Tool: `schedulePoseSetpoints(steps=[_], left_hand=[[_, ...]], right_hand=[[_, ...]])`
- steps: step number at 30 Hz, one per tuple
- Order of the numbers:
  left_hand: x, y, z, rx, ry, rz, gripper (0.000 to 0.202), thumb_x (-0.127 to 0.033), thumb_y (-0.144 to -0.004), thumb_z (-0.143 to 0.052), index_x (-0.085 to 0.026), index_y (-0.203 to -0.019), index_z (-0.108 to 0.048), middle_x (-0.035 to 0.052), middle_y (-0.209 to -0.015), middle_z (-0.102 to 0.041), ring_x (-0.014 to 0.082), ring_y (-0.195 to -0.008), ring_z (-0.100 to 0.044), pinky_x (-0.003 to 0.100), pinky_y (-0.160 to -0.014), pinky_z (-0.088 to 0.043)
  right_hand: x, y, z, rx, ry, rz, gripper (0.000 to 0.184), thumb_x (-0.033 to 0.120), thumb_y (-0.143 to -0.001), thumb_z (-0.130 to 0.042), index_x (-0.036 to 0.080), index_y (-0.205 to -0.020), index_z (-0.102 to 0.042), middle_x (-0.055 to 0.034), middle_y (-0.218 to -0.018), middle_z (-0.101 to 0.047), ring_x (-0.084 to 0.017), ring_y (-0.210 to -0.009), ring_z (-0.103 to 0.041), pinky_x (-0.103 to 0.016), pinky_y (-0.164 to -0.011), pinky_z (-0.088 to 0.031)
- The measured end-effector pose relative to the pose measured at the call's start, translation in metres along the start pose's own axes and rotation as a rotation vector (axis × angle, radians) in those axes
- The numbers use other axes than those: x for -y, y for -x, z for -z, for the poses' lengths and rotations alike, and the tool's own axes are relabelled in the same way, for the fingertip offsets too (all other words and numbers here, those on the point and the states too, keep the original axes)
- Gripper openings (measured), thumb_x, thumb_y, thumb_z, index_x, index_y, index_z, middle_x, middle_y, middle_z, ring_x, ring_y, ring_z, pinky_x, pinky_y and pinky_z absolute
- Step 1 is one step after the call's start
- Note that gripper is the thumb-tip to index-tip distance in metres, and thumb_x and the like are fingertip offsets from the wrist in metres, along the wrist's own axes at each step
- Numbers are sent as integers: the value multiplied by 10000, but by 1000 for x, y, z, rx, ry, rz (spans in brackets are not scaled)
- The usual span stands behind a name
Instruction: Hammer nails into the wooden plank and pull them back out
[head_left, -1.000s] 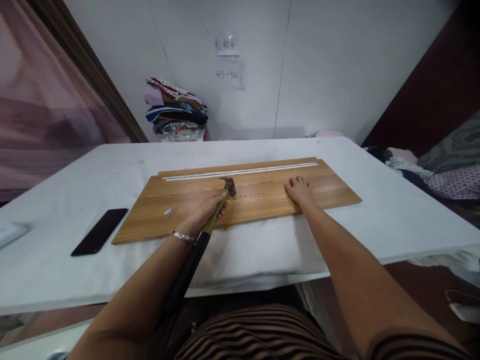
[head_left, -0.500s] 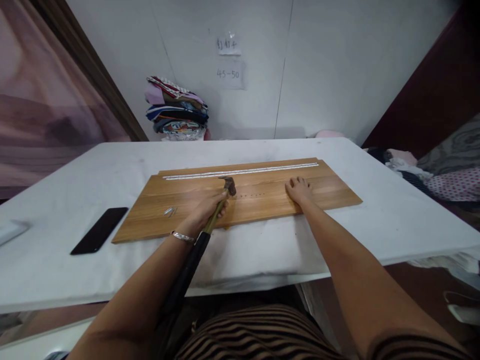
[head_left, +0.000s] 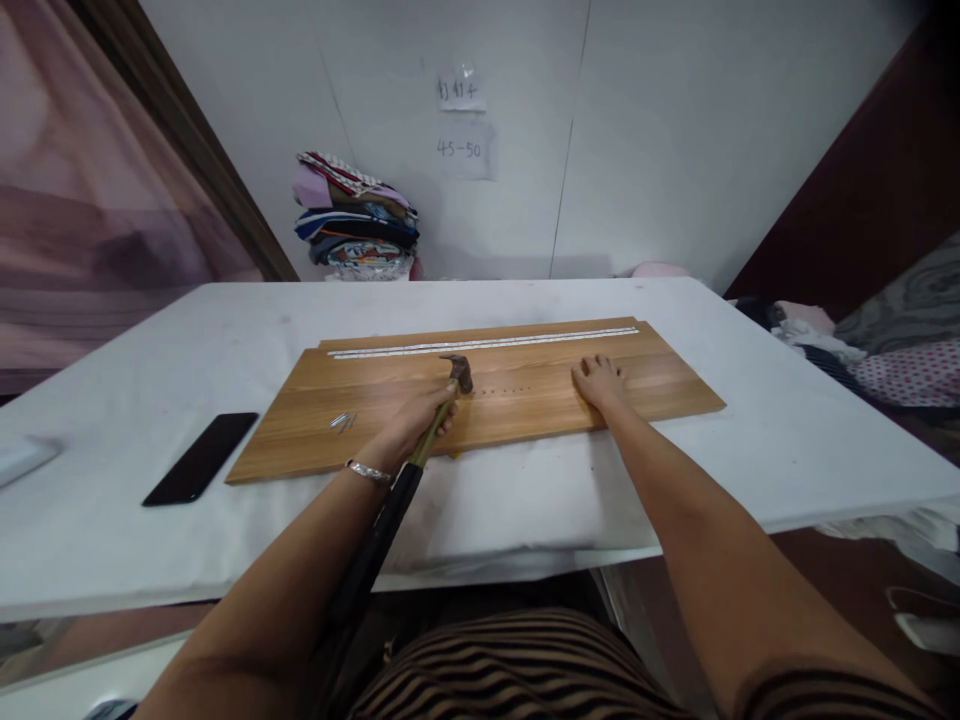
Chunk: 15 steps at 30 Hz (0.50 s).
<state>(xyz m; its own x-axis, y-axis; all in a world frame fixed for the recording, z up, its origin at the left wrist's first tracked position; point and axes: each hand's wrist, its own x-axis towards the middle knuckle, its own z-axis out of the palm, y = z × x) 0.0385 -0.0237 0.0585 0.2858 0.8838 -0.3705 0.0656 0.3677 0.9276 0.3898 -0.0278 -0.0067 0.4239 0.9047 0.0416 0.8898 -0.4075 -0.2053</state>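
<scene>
A long wooden board point(head_left: 525, 395) lies across the white table point(head_left: 787, 430). My left hand point(head_left: 416, 425) is wrapped round the neck of a hammer point(head_left: 454, 372), just below its dark head, which rests on the board beside a short row of small nail heads point(head_left: 499, 392). The black grip of the handle runs back along my forearm. My right hand point(head_left: 598, 380) lies flat on the board, fingers spread, to the right of that row. A few loose nails point(head_left: 341, 421) lie on the board's left part.
A white strip point(head_left: 480, 343) runs along the board's far edge. A black phone point(head_left: 201, 457) lies on the table left of the board. Folded fabrics point(head_left: 356, 232) are stacked against the far wall. More cloth is heaped at the right.
</scene>
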Motion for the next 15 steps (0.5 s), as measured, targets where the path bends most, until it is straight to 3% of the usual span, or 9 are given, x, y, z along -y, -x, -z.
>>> schedulePoseSetpoints(steps=[15], left_hand=[[-2,2,-1,-8,-23,22,240,-386,-912,-623,-179,-803,-569,-14,-591,-576,77,-402,-459,196,-389,-346]], right_hand=[[2,2,2,-5,18,8,524,440,-1037,-304,192,-1355,-639,-179,-1509,-541,-330,-1397,-437,-535,-1138,-320]])
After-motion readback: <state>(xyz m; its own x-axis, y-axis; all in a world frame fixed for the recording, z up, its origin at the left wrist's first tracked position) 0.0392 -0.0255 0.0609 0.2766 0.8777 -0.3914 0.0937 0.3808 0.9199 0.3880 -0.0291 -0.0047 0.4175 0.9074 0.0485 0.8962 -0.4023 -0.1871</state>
